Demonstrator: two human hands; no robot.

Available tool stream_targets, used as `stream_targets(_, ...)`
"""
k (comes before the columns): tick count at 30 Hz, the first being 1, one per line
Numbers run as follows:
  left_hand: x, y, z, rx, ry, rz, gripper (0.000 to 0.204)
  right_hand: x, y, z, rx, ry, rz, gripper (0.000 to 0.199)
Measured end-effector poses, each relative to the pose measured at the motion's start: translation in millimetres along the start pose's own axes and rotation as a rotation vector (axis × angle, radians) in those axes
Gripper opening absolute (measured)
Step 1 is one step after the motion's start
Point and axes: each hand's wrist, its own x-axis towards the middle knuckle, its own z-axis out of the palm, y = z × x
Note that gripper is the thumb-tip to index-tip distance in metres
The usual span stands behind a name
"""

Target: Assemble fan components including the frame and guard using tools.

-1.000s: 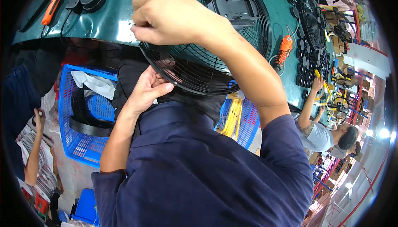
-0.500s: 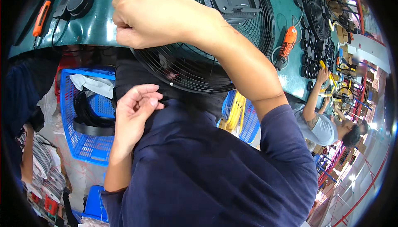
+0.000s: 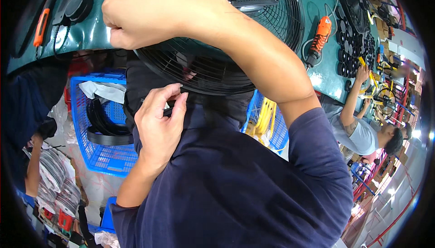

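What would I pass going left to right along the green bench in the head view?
Orange-handled tool → black round part → right hand on the black wire fan guard → orange power screwdriver → co-worker's hand.

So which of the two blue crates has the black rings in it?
The blue crate on the left, beside the left hand: black rings and white wrapping lie inside. The blue crate on the right holds yellow parts.

The right hand (image 3: pixel 149 12) is curled into a fist, its forearm crossing up from the lower right. The left hand (image 3: pixel 158 123) sits lower, fingers bent, thumb and forefinger pinched together.
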Motion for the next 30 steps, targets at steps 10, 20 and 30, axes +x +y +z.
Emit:
stream_targets(10,-1,-7,13,-0.118,0.045,-0.198,0.008,1,9,14,-0.007,-0.038,0.040,0.020)
stream_targets(20,-3,-24,22,-0.369,0.080,-0.289,0.007,-1,9,20,-0.044,-0.095,0.094,0.021)
stream_targets(30,4,-27,-12,-0.447,0.115,-0.179,0.008,0,3,-5,0.015,-0.002,-0.069,0.021)
